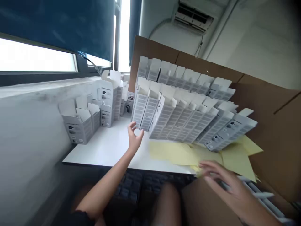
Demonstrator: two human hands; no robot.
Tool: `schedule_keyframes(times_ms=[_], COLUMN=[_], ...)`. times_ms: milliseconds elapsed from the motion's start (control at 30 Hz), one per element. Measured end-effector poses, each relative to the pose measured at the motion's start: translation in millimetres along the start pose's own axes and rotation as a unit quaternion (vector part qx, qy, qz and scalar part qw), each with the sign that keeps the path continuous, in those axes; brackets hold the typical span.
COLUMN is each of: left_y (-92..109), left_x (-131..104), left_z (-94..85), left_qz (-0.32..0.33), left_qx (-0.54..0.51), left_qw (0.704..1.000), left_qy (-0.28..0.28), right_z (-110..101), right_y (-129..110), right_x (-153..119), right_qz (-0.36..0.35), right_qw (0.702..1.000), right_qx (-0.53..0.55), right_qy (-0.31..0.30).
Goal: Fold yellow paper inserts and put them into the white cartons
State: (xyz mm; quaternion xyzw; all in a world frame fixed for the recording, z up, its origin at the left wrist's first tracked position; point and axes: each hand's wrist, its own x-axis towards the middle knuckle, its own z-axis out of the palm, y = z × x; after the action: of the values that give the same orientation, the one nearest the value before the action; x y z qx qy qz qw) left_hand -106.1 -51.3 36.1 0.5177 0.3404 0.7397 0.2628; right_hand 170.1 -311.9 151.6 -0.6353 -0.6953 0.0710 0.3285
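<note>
My left hand (134,139) is raised over the white table (105,147), thumb and fingers curved apart with nothing between them. Just behind it stands a row of open white-and-grey cardboard boxes (162,117), their top flaps up; whether the fingertips touch the nearest one, I cannot tell. My right hand (221,180), blurred, hovers by the front edge of several yellow paper sheets (174,152). Its thumb and fingers are bent with a gap between them, and I make out nothing held there.
More open boxes (80,128) stand at the left by the wall, with a taller stack (108,100) beside them. A second row (185,77) stands behind the main one. Brown cardboard panels (249,94) border the table's back and right. Dark small items lie below the front edge.
</note>
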Motion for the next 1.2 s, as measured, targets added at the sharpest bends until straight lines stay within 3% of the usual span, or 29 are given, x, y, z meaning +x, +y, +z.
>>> schedule_keyframes(times_ms=[67, 167, 233, 333, 467, 667, 1000, 1200], left_y=[-19.0, -46.0, -60.7, -76.6, -85.3, -83.2, -62.4, -43.8], left_x=[47.2, 108.3, 134.9, 153.5, 162.8, 179.4, 181.5, 163.5], left_z=[-1.5, -0.1, 0.7, 0.5, -2.3, -5.9, -3.1, -24.3], left_qz=[-0.052, -0.069, -0.076, -0.089, -0.106, -0.145, -0.15, -0.076], left_qx=[-0.005, -0.013, -0.02, -0.028, -0.023, -0.014, 0.039, 0.159], left_qw=[0.998, 0.994, 0.987, 0.972, 0.958, 0.941, 0.952, 0.969], left_qy=[-0.02, -0.085, -0.144, -0.214, -0.265, -0.305, -0.265, -0.172], right_z=[42.0, 98.4, 125.1, 147.0, 155.9, 159.9, 148.2, 140.9], right_y=[-20.9, -43.8, -49.4, -43.7, -22.9, 8.6, 25.8, 24.5], right_x=[47.6, 94.2, 107.3, 109.5, 98.2, 74.6, 41.3, 34.3], right_qz=[-0.06, -0.12, -0.14, -0.135, -0.066, 0.018, 0.086, 0.082], right_qw=[0.993, 0.979, 0.972, 0.963, 0.957, 0.947, 0.931, 0.926], right_qx=[0.054, 0.119, 0.148, 0.196, 0.256, 0.301, 0.348, 0.367], right_qy=[-0.089, -0.113, -0.121, -0.127, -0.117, -0.111, -0.066, -0.025])
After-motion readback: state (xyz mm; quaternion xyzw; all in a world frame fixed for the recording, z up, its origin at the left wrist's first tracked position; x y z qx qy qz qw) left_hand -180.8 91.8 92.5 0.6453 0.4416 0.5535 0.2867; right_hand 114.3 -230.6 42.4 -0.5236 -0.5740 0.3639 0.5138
